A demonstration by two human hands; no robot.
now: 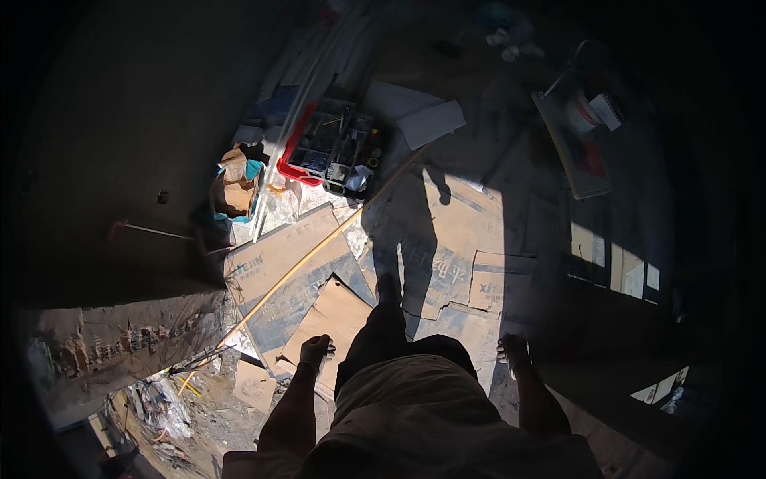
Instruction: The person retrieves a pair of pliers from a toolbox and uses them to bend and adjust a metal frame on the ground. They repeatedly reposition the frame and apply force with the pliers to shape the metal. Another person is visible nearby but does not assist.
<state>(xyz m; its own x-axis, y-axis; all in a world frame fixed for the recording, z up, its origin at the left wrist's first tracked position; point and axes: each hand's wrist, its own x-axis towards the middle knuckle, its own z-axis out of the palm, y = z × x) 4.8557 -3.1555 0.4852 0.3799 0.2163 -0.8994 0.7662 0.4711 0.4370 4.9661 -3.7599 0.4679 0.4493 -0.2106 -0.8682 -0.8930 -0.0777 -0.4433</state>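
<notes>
My left hand (317,350) hangs beside my left thigh, over a bare brown cardboard sheet (351,307) on the floor. Its fingers are curled in, and I see nothing in them. On the other side, my right hand (513,349) hangs in shadow near my hip. Its fingers look slightly apart, with nothing visible between them. Neither hand touches anything around it. One dark shoe (388,286) steps forward onto the flattened cardboard (471,211). A long thin yellowish strip (307,257) runs slantwise across the cardboard on my left.
Ahead to the left are a red toolbox (289,166) with a divided tray, a teal-edged bag (217,209) and a pale long rail (281,144). Plastic scraps (163,407) litter the near left by a rough ledge (128,339). At far right, a bucket (584,113) stands in shade.
</notes>
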